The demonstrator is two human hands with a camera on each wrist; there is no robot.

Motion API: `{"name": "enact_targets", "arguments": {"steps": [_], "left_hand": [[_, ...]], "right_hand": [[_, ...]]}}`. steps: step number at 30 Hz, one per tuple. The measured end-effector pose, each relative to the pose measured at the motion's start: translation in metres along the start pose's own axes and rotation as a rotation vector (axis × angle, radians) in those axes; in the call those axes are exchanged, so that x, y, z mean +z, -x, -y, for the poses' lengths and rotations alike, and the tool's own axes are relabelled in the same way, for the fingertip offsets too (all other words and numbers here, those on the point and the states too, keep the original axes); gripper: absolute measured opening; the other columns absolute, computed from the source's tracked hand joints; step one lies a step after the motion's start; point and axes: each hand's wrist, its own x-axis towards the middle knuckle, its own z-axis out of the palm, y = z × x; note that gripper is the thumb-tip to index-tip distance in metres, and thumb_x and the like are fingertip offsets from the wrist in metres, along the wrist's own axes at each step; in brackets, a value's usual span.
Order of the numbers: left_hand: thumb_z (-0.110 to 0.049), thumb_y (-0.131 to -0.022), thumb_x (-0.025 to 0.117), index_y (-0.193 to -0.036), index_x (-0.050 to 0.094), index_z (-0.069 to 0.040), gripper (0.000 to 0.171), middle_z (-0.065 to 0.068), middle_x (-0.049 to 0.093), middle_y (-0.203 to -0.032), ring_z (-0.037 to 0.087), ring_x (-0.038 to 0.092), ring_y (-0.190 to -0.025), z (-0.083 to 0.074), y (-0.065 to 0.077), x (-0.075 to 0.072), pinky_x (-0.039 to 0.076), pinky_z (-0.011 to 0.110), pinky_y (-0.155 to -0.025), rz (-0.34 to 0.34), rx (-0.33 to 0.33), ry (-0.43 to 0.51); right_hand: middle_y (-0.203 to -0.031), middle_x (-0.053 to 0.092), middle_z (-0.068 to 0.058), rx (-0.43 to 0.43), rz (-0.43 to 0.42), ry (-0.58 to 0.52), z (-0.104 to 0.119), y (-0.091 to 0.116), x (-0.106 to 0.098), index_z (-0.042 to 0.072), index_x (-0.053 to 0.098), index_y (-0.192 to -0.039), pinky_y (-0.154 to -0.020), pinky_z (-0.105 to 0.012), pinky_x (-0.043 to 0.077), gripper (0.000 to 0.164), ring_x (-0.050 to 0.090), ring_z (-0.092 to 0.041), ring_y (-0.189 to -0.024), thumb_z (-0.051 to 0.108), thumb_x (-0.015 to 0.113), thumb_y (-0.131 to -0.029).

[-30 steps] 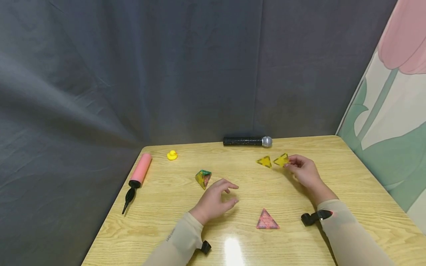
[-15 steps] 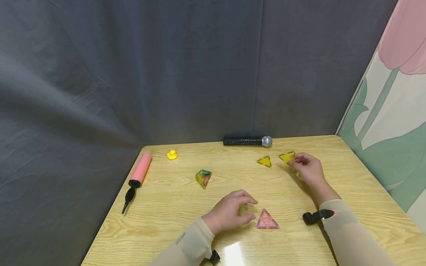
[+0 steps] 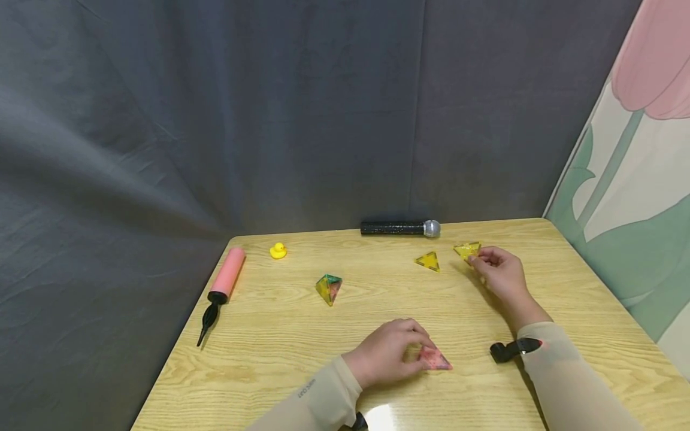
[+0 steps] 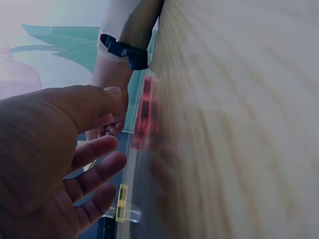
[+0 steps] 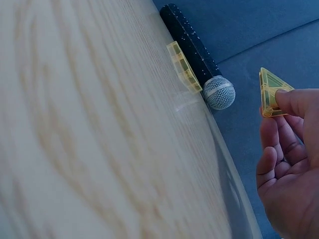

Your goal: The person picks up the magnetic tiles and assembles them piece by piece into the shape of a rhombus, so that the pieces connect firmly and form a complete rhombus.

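Between thumb and fingers my right hand (image 3: pixel 501 276) pinches a yellow triangular magnetic tile (image 3: pixel 466 250), raised above the table. The right wrist view shows this tile (image 5: pixel 271 94) with the thumb across its face. A second yellow triangular tile (image 3: pixel 428 261) lies flat to the left of that hand. My left hand (image 3: pixel 388 353) is low over the table, its spread thumb and fingers overlapping the left part of a pink triangular tile (image 3: pixel 435 359). In the left wrist view, the pink tile (image 4: pixel 143 114) lies flat beyond the loosely bent fingers (image 4: pixel 102 172).
A small pyramid of green, yellow and pink tiles (image 3: pixel 329 290) stands left of centre. Along the back edge are a black microphone (image 3: pixel 396 228) and a yellow rubber duck (image 3: pixel 278 251). A pink hand pump (image 3: pixel 227 275) with a black nozzle lies at the left edge.
My left hand has moved right and nearer, from beside the pyramid to the pink tile. My right hand has drawn the held yellow tile slightly right, away from the flat one, and turned it.
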Motion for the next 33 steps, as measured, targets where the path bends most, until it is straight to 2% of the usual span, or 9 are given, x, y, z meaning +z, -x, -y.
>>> {"name": "enact_targets", "arguments": {"steps": [7,17,24,31,33], "left_hand": [[-0.039,-0.098,0.076,-0.124,0.077,-0.034,0.026,-0.022,0.062,-0.124,-0.009,0.054,-0.112,-0.0042,-0.0037,0.0031,0.04,0.011,-0.1,0.032,0.047,-0.051],[-0.038,-0.096,0.079,-0.123,0.079,-0.033,0.028,-0.02,0.063,-0.128,-0.006,0.057,-0.113,-0.0075,-0.0049,0.0038,0.043,0.012,-0.097,0.081,0.028,-0.051],[-0.036,-0.097,0.078,-0.119,0.081,-0.031,0.023,-0.019,0.065,-0.125,-0.003,0.058,-0.111,-0.0046,-0.0076,0.0065,0.043,0.013,-0.099,0.066,0.049,-0.106],[-0.035,-0.094,0.081,-0.1,0.081,-0.031,0.007,-0.018,0.065,-0.125,-0.003,0.058,-0.109,-0.001,-0.0076,0.0082,0.043,0.012,-0.097,0.041,0.014,-0.095],[-0.034,-0.094,0.081,-0.1,0.081,-0.03,0.007,-0.018,0.066,-0.125,-0.002,0.058,-0.109,0.0001,-0.0075,0.0079,0.042,0.011,-0.095,0.034,0.011,-0.096]], "right_hand": [[-0.086,0.067,0.01,0.026,-0.011,0.005,0.0006,0.0002,-0.0014,-0.003,0.067,-0.114,-0.052,-0.02,0.047,0.035,0.06,-0.01,-0.073,0.028,0.075,-0.1],[-0.085,0.065,0.009,0.017,0.009,0.025,0.0001,0.0002,0.0003,-0.004,0.067,-0.114,-0.052,-0.021,0.047,0.036,0.058,-0.011,-0.07,0.029,0.073,-0.101],[-0.087,0.065,0.006,0.015,0.024,0.031,-0.0003,0.0007,0.0002,-0.005,0.068,-0.114,-0.052,-0.021,0.047,0.037,0.055,-0.011,-0.07,0.029,0.073,-0.101],[-0.086,0.066,0.008,0.004,0.015,0.027,-0.0007,0.0005,0.0006,-0.005,0.068,-0.112,-0.055,-0.02,0.048,0.033,0.058,-0.01,-0.075,0.026,0.072,-0.101],[-0.085,0.066,0.009,-0.001,0.013,0.024,-0.0007,0.0003,0.0006,-0.005,0.068,-0.111,-0.056,-0.019,0.048,0.031,0.06,-0.011,-0.076,0.024,0.072,-0.102]]}}
